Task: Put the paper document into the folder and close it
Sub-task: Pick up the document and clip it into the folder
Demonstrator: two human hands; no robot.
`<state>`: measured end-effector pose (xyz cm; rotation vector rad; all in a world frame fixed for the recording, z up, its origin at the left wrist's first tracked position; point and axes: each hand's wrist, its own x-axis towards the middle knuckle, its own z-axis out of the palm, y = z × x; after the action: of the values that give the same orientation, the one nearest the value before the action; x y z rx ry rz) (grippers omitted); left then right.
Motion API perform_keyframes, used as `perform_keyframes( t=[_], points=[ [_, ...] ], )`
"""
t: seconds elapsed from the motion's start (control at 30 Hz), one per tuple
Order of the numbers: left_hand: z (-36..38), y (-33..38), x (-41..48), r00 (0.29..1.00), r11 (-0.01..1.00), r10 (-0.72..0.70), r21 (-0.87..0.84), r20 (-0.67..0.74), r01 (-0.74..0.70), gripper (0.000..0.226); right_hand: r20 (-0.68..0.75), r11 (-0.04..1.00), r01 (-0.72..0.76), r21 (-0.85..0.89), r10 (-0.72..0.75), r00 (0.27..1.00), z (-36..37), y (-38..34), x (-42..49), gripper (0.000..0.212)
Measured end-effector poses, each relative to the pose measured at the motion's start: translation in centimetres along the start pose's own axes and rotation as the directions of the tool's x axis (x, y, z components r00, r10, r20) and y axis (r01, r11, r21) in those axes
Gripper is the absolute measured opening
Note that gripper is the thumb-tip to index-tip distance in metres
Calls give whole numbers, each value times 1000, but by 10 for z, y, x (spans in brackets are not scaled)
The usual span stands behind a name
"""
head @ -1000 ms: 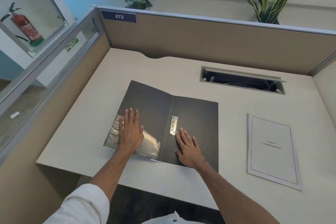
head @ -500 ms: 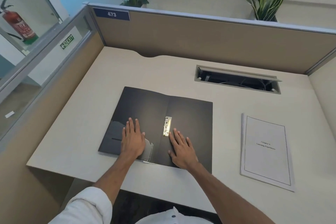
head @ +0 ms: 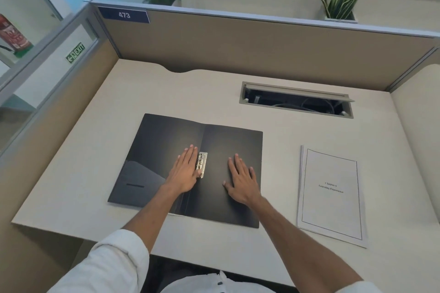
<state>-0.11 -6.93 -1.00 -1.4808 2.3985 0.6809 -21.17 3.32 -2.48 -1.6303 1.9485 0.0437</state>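
My left hand (head: 184, 173) has slid right off the inner pocket and now lies flat beside the metal clip (head: 202, 164) at the spine, thumb side touching it; the clear sleeve that showed under that hand a second ago has gone out of view. My right hand (head: 241, 182) has shifted a little right on the right panel. Both hands lie flat, fingers extended and spread, gripping nothing. I read this as the folder (head: 166, 145) pressed flat and ready, with the clip the likely next thing to work. Folder: dark grey, matte, lying open on the counter (head: 214, 93), left panel carrying a low pocket with a slit, right panel bare. The document (head: 331, 192) lies just right of the folder, apart from it, untouched: a white stapled or bound stack, thin border, small title I cannot read fully. Nothing is filed yet. Farther back, an open cable tray (head: 295, 100) in the counter.
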Motion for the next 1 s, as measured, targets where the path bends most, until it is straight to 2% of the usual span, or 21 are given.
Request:
perform_keyframes(
  t=[0.3, 0.47, 0.77, 0.9, 1.0],
  points=[
    [-3, -24, 8, 993, 998, 34, 56, 114, -41, 86, 28, 998, -30, 52, 29, 999, 5, -5, 4, 85],
    [-2, -27, 11, 977, 999, 41, 9, 212, -43, 87, 12, 998, -43, 47, 42, 999, 9, -7, 3, 84],
    [6, -29, 9, 983, 998, 51, 29, 176, -57, 86, -10, 997, -65, 30, 65, 998, 11, -11, 3, 83],
    [-1, -37, 8, 977, 993, 95, -93, 193, -78, 81, -16, 997, -75, 28, 75, 997, 13, -13, 3, 82],
    [-8, -44, 4, 982, 965, 146, -235, 116, -116, 69, -20, 996, -78, 29, 79, 997, 14, -15, 4, 82]
  ],
)
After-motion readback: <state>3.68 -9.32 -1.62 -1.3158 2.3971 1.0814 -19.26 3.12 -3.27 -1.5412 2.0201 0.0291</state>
